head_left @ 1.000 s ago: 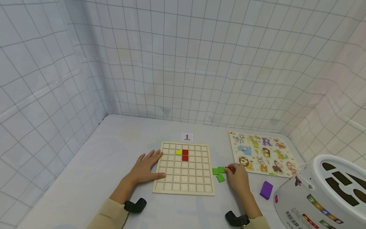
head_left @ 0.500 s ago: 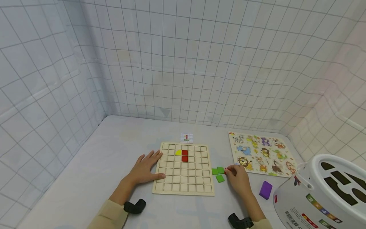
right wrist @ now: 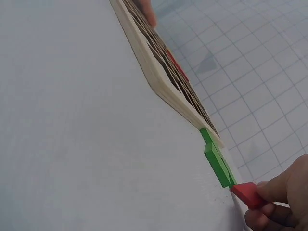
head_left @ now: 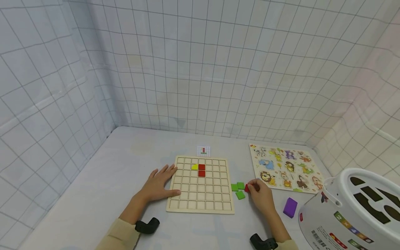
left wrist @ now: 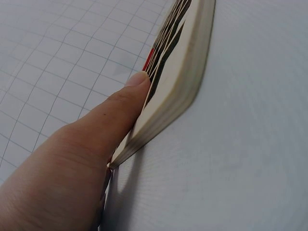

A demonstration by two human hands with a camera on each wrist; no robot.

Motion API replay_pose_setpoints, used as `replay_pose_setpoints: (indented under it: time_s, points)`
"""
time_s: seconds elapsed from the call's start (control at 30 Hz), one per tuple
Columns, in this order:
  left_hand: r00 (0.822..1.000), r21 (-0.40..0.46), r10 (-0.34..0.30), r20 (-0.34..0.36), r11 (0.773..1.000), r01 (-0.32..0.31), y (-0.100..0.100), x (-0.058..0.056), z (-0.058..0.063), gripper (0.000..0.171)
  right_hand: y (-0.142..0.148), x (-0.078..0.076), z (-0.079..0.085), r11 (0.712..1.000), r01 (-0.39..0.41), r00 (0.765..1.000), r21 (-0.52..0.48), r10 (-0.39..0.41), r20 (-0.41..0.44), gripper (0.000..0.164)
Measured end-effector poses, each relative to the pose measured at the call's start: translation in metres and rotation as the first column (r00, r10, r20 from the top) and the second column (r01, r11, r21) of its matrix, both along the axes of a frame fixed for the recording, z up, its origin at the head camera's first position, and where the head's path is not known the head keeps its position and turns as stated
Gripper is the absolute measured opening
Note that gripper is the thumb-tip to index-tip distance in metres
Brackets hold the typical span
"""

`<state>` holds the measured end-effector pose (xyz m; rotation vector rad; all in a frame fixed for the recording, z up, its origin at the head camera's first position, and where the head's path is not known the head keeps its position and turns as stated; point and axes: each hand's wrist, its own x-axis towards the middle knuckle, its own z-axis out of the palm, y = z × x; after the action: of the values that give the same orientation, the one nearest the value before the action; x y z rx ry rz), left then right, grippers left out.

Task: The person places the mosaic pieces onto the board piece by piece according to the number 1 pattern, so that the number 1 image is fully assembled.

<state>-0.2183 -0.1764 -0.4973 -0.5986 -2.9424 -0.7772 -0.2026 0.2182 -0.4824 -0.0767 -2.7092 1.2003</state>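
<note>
A square wooden grid board [head_left: 200, 205] lies on the table, with a yellow tile [head_left: 194, 167] and two red tiles [head_left: 201, 170] set in its upper cells. My left hand [head_left: 157, 185] rests spread at the board's left edge, the thumb [left wrist: 115, 113] lying on top of the rim. To the right of the board, my right hand [head_left: 261, 195] pinches a red tile [right wrist: 248, 194] between thumb and fingers, tilted in the right wrist view. Beside that hand several green tiles [head_left: 240, 195] lie on the table, close to the board's right edge.
A small printed pattern card [head_left: 203, 151] lies behind the board. At the right are an animal puzzle board [head_left: 282, 168], a purple block [head_left: 290, 207] and a white lidded bucket [head_left: 340, 215]. Grid-patterned curtains [head_left: 200, 69] surround the table.
In my right hand the red tile has turned so that more of its face shows. The left hand and the board keep their places, apart from a slight shift of the view.
</note>
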Motion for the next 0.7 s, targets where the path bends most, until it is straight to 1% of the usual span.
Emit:
replay_pose_setpoints:
  time_s: [0.13, 0.23, 0.37, 0.5, 0.7]
  points:
    - [1.0, 0.007, -0.004, -0.002, 1.0, 0.004, 0.0, 0.0, 0.002, 0.098, -0.006, -0.001, 0.003, 0.999, 0.025, 0.999, -0.019, -0.026, -0.022, 0.008]
    - [1.0, 0.013, -0.003, -0.014, 1.0, 0.003, -0.001, 0.0, 0.003, 0.098, -0.014, -0.003, 0.007, 0.999, 0.014, 0.999, -0.051, -0.016, -0.042, 0.008]
    - [1.0, 0.005, -0.001, -0.001, 1.0, 0.001, -0.002, 0.001, 0.003, 0.099, -0.028, -0.003, 0.012, 0.994, -0.03, 0.998, -0.101, 0.025, -0.049, 0.007]
    - [1.0, 0.006, 0.0, 0.001, 1.0, 0.0, -0.002, 0.001, 0.002, 0.099, -0.041, -0.007, 0.014, 0.987, -0.082, 0.996, -0.138, 0.074, -0.058, 0.006]
    - [1.0, 0.005, 0.002, 0.005, 1.0, -0.002, 0.0, 0.001, 0.002, 0.098, -0.058, -0.012, 0.013, 0.977, -0.156, 0.984, -0.148, 0.142, -0.104, 0.006]
